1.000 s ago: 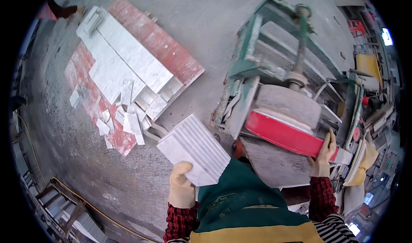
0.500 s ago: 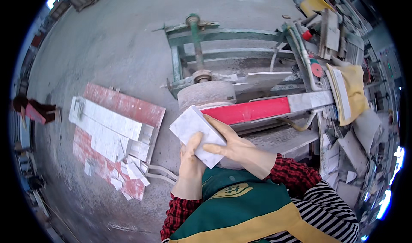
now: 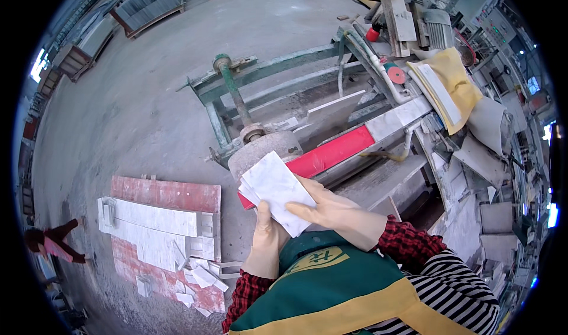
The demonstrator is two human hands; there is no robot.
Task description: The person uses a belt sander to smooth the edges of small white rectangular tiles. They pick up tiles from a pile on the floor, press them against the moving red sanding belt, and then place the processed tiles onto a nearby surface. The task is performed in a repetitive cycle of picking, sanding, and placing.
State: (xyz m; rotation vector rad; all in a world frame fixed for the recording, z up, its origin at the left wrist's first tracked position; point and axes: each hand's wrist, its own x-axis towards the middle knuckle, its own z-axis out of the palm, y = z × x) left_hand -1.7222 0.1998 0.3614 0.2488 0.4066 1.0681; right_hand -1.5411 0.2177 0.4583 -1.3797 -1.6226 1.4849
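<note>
Both my hands wear cream rubber gloves and hold a small stack of white, grey-veined stone tiles (image 3: 277, 187) in front of my apron. My left hand (image 3: 264, 240) grips the stack's lower left edge, thumb pressed on the face. The right hand (image 3: 332, 212) wraps the right edge, its thumb across the top tile. At the left edge the tiles are slightly fanned, so several edges show. Just beyond the stack is a thick grey stone-like wheel (image 3: 260, 148), partly covered by it. A red-covered rail (image 3: 337, 150) passes behind my right hand.
A green metal frame (image 3: 216, 122) with a shaft stands ahead. On the left, white stone strips (image 3: 157, 219) and broken pieces lie on a red board (image 3: 165, 190). Yellow cloth (image 3: 455, 77) and stone offcuts crowd the right. Another person (image 3: 56, 243) is at far left.
My view has turned, so the frame and wheel appear tilted and farther left. The tiles have shifted in my hands, their left edges now more fanned. Both hands keep their grip.
</note>
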